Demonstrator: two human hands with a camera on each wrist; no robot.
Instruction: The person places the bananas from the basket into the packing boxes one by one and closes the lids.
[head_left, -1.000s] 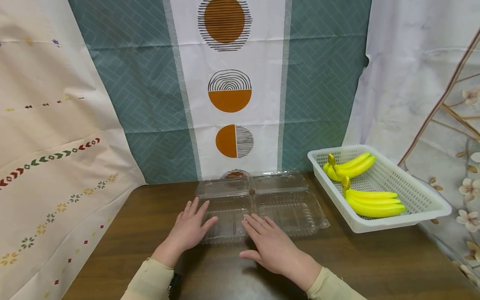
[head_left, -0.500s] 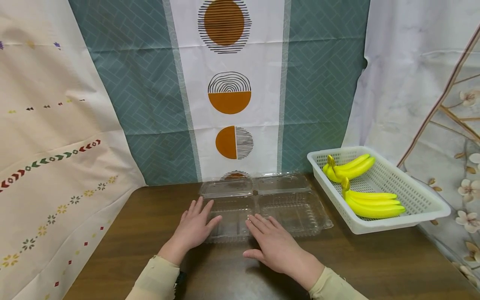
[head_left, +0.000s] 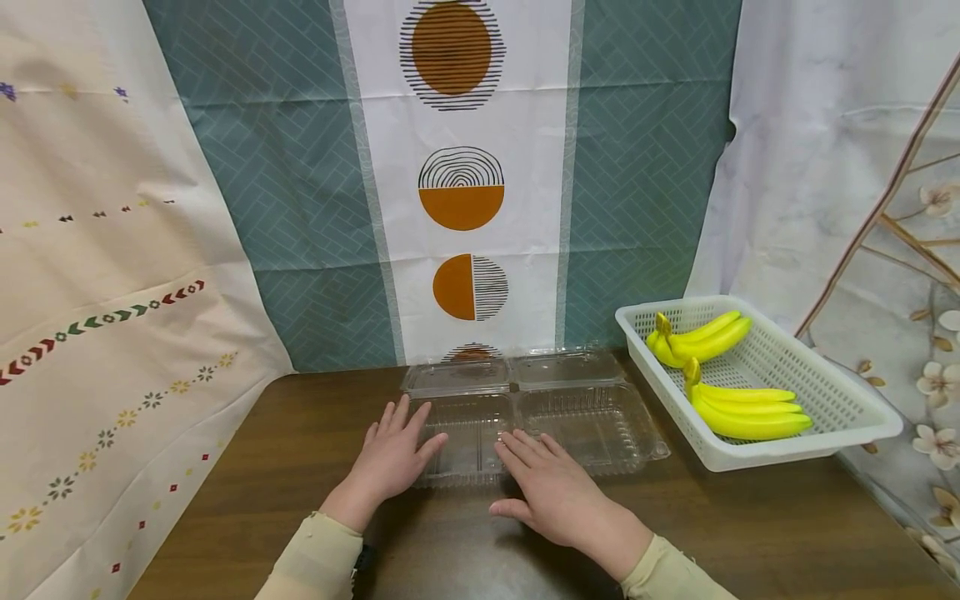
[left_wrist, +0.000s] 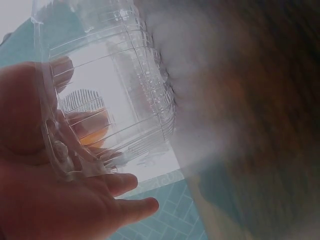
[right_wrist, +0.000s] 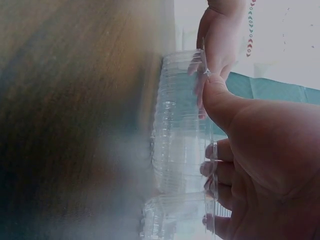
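Two clear plastic clamshell containers stand side by side on the brown table, lids raised open at the back. My left hand (head_left: 388, 457) has its fingers spread over the left side of the left container (head_left: 463, 433). Straight fingers of my right hand (head_left: 553, 493) lie over that container's front right part, close to the right container (head_left: 588, 421). In the left wrist view, some fingers of my left hand show through the clear plastic wall (left_wrist: 120, 70). Seen from the right wrist, my right fingers lie along the upper rim (right_wrist: 211, 165). Neither hand grasps anything.
A white perforated plastic basket (head_left: 847, 400) stands on the right of the table (head_left: 300, 425). Inside it lie two bunches of yellow bananas, one behind (head_left: 705, 337) and one in front (head_left: 750, 412). Patterned cloths hang behind (head_left: 645, 183) and on both sides.
Both hands and the two containers have shifted slightly to the right together. The basket with the bananas stays in place, and the finger poses look the same.
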